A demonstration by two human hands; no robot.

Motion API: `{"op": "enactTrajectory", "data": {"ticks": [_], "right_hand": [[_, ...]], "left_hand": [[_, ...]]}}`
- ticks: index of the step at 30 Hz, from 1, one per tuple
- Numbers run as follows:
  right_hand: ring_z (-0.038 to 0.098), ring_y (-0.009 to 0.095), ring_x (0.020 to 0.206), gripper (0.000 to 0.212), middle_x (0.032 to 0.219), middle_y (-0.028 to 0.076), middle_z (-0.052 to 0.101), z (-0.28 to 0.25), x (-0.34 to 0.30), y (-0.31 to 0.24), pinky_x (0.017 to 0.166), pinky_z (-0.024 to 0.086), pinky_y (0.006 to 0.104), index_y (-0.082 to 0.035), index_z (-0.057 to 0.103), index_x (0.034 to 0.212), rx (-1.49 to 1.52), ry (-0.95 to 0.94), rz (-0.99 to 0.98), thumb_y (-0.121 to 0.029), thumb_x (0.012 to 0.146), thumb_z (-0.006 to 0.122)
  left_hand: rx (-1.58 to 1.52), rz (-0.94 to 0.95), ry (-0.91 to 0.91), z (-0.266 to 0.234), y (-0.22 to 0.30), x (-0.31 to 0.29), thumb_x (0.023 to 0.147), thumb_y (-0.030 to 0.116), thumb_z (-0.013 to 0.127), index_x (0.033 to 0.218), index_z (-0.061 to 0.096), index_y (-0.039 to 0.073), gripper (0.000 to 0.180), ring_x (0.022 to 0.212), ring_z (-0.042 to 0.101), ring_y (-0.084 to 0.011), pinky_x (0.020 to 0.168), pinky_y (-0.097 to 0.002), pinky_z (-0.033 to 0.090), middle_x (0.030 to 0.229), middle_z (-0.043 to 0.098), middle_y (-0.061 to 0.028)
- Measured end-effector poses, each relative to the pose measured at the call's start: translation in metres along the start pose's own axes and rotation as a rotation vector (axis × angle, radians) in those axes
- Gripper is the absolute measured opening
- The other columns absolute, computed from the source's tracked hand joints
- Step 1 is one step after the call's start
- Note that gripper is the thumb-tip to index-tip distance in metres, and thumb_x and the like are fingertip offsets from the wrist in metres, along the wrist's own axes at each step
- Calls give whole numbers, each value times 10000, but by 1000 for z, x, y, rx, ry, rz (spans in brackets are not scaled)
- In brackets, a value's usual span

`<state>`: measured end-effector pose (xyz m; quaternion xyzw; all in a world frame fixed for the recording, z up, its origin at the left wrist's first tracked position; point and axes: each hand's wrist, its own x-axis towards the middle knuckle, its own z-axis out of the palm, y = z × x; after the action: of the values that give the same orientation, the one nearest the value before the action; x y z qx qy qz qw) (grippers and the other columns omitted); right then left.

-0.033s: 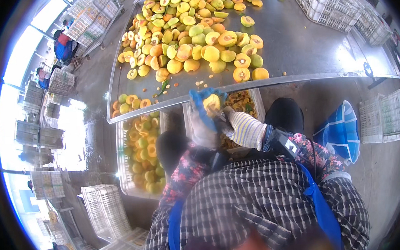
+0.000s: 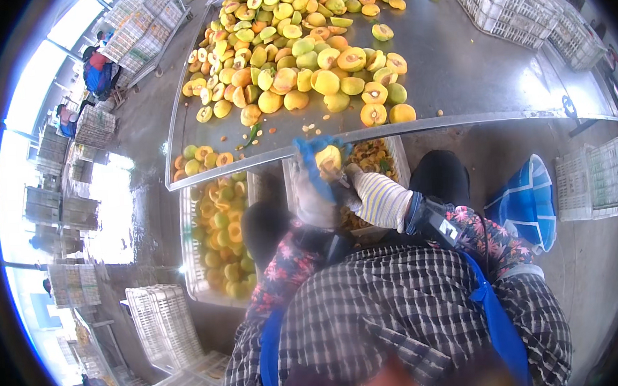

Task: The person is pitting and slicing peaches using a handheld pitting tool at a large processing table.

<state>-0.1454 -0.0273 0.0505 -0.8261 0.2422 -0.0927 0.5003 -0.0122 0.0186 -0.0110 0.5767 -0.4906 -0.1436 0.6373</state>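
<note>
Left hand, blue-gloved: fingers closed around a yellow peach, held just below the steel surface's front edge. Right hand, striped glove: pressed against the fruit, apparently gripping a small tool; cannot tell. Beneath: crate of halved peaches. On surface: heaped peaches.

One cam only, worn on my head, fisheye, looking steeply down over my chest and forearms. My gloved hands sit close, mid-frame. The metal table w/ fruit fills the top, farther off. Edges bend twd the rim; floor and crates at the sides.
</note>
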Motion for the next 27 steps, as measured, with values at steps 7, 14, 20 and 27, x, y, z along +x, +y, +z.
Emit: {"op": "enactTrajectory", "data": {"ticks": [7,14,20,27], "right_hand": [[551,329,995,301,1087,212,571,-4,0,34,875,428,374,-11,490,1177,169,36,-207,-154,912,489],[537,290,1015,290,1098,171,556,-3,2,23,872,425,347,-26,475,1197,-184,-112,35,-109,919,472],[520,287,1064,337,1144,169,544,-9,-3,21,918,402,344,-16,462,1218,27,-165,102,-141,907,503],[587,278,864,367,912,134,607,2,-8,18,774,445,364,4,510,1117,602,-164,441,-312,931,495]], "left_hand": [[-733,-498,-187,-5,-5,11,982,339,364,1111,482,-18,397,871,604,-213,791,-322,503,986,598,-122],[109,264,-42,1,7,14,952,269,469,1183,456,-67,408,804,620,-222,734,-318,512,913,616,-141],[190,388,-443,-12,3,27,954,221,451,1140,507,-38,324,693,629,-218,671,-325,529,822,631,-119],[-116,-76,-269,2,-4,10,940,306,471,979,578,-32,357,717,635,-232,666,-318,517,833,649,-115]]}}
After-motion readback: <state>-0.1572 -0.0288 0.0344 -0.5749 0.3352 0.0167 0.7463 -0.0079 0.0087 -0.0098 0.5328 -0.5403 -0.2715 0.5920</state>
